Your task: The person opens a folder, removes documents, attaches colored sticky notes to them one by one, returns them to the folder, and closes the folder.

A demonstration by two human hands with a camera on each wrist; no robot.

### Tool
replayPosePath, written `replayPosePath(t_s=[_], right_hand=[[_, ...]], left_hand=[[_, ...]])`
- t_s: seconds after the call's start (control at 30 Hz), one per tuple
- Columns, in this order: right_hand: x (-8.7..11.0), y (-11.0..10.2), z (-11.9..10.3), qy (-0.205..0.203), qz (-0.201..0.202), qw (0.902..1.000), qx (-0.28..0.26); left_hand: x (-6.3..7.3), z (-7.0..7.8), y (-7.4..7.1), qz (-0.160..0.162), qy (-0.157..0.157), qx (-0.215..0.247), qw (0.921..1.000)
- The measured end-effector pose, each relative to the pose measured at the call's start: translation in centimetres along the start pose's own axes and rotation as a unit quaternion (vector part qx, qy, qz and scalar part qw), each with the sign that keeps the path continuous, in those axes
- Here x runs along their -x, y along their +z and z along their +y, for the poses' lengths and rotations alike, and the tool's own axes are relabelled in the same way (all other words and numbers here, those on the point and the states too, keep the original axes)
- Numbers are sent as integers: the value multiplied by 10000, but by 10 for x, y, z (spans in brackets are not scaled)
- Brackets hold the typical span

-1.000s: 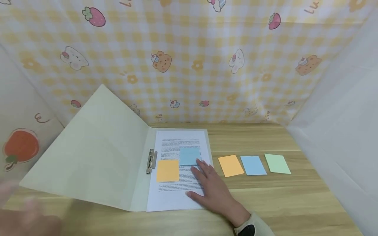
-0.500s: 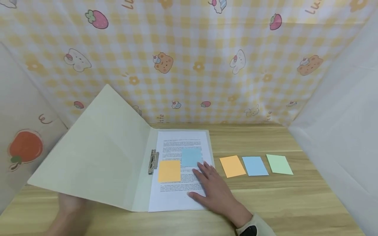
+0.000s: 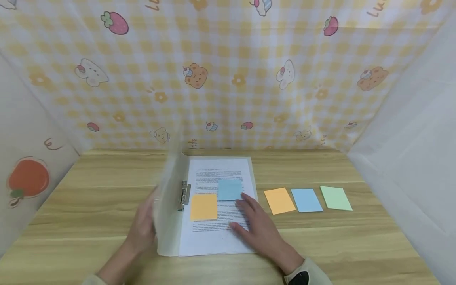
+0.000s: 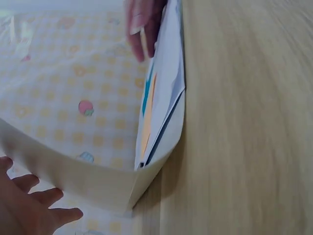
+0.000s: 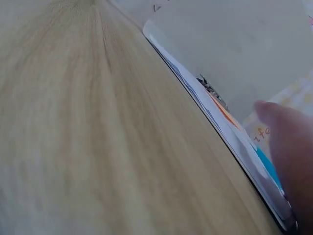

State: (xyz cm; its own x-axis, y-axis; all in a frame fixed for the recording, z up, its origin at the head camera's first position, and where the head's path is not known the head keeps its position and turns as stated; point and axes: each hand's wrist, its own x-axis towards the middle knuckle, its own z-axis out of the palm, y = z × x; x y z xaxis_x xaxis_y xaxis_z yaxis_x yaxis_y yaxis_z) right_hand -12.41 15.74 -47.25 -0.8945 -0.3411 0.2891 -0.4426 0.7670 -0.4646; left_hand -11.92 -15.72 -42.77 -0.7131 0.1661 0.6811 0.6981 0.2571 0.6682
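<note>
A pale file folder stands with its cover (image 3: 166,213) raised almost upright, blurred in the head view. Against the outer side of that cover is my left hand (image 3: 143,223); in the left wrist view its fingers (image 4: 46,197) are spread along it. Printed sheets (image 3: 210,241) lie in the folder beside a metal clip (image 3: 183,196). On the top sheet are an orange sticky note (image 3: 204,207) and a blue sticky note (image 3: 230,190). My right hand (image 3: 261,229) rests on the sheets' right side, fingertips near the blue note's lower corner.
Right of the folder, an orange note pad (image 3: 279,200), a blue note pad (image 3: 306,200) and a green note pad (image 3: 336,198) lie in a row on the wooden table (image 3: 356,245). A checked cloth (image 3: 228,99) hangs behind the table.
My left hand has come in from the lower left and swung the folder cover up and rightward, from leaning far left to nearly upright. My right hand has shifted slightly on the sheets.
</note>
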Motion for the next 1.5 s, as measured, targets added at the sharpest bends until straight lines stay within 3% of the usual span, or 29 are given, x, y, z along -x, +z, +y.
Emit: replayPosePath(t_s=[0.03,0.13,0.27,0.37,0.53,0.63,0.77,0.9,1.03,1.13,1.4,1.5], right_hand=[[-1,1,0,114,83,9997,-196],[-3,1,-1,507,354,9946,-830],[-6,-1,1,811,835,9824,-1458],[-8,-5,3,1097,1078,9720,-1775],[-12,-27,6,1523,1129,9512,-2436],[-15,-49,7,1254,1199,9548,-2412],[-15,-74,-2,620,1123,9799,-1526],[-11,-81,-16,8,482,9985,-277],[-11,-68,-24,-487,-227,9972,528],[-12,-54,-24,-607,-598,9936,737],[-11,-29,-17,-369,-1154,9890,853],[-10,-25,-14,-268,-1264,9881,836]], left_hand=[[-3,4,5,-84,-239,-55,9997],[-8,13,19,-365,-742,-895,9925],[-10,15,35,-769,-1036,-1601,9786],[-9,13,43,-1101,-1188,-1912,9681],[-10,14,55,-1505,-1488,-2098,9546],[-11,16,62,-1778,-1670,-2254,9432],[-11,19,70,-2154,-1857,-2484,9260],[-11,21,75,-2348,-1928,-2580,9171],[-12,20,78,-2340,-2037,-2632,9135],[-13,19,80,-2313,-2129,-2662,9112],[-11,14,88,-2719,-2088,-3131,8857],[-11,14,91,-2790,-2111,-3184,8810]])
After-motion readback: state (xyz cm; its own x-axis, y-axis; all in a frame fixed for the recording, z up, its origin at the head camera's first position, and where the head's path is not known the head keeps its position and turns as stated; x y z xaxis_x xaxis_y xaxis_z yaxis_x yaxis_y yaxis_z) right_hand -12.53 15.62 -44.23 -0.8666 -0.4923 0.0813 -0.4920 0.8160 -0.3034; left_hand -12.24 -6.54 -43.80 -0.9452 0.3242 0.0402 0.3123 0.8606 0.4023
